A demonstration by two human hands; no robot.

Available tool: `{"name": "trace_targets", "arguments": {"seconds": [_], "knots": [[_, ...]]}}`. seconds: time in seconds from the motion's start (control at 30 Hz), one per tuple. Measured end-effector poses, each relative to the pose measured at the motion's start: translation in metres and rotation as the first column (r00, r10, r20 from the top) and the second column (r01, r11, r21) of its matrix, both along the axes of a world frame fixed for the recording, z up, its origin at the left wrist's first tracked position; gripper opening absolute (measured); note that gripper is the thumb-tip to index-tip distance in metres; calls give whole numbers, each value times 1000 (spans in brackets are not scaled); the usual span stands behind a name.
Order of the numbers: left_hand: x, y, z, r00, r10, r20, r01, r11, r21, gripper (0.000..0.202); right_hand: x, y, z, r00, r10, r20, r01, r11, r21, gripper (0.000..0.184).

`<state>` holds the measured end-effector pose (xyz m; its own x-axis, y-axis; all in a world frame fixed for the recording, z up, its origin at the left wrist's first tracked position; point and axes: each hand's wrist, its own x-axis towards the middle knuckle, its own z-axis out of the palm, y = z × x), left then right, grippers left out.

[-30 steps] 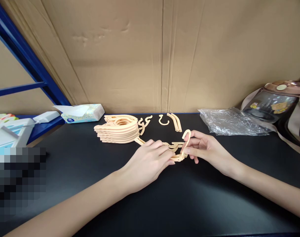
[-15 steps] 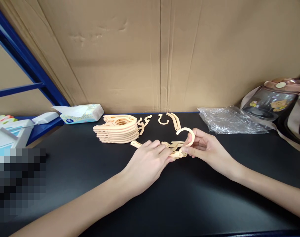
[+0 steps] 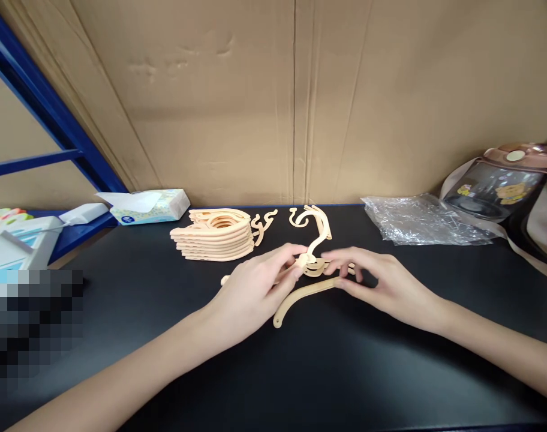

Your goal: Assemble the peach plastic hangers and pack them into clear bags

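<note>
Between the thumb and fingers of my left hand (image 3: 255, 288) is a cream plastic hanger piece with a hook (image 3: 322, 231) rising from it. Most of this piece is hidden behind the hand, and one end pokes out to the left. My right hand (image 3: 385, 281) pinches the right end of a loose curved hanger arm (image 3: 300, 294), whose holed end points toward me. More cream hanger parts (image 3: 315, 270) lie just behind, partly covered by the fingers. To the left stands a stack of cream hanger pieces (image 3: 215, 243).
Loose hooks (image 3: 265, 223) lie beside the stack, with other hanger parts (image 3: 295, 219) at the back. A tissue pack (image 3: 165, 207) sits back left. Crumpled clear plastic (image 3: 417, 222) and a strapped bottle (image 3: 498, 186) are at the right, before a cardboard wall (image 3: 210, 108).
My right hand has let go of the hook and now grips a separate curved arm. The hooked piece stays in my left hand, which has shifted slightly left and turned.
</note>
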<state>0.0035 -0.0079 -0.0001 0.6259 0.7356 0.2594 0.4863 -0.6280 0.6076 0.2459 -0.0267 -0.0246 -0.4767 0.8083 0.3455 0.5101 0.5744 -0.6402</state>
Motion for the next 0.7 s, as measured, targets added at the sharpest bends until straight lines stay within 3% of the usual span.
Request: {"name": "trace_targets", "arguments": {"seconds": [0.1, 0.23, 0.33, 0.5, 0.7], "knots": [[2, 2, 1, 971, 22, 237, 63, 937, -345, 21, 0, -2, 1, 966, 134, 220, -162, 980, 115, 28], [5, 2, 0, 908, 126, 400, 158, 781, -604, 21, -5, -6, 2, 934, 169, 316, -234, 955, 180, 30], [6, 3, 0, 882, 196, 429, 178, 703, -688, 22, -5, -7, 1, 931, 119, 346, -210, 948, 241, 29], [5, 4, -1, 864, 239, 444, 214, 623, -752, 22, -5, -6, -2, 904, 84, 419, -217, 934, 283, 20], [6, 3, 2, 867, 251, 430, 207, 604, -769, 13, -8, -7, 3, 937, 88, 339, -176, 955, 238, 20]]}}
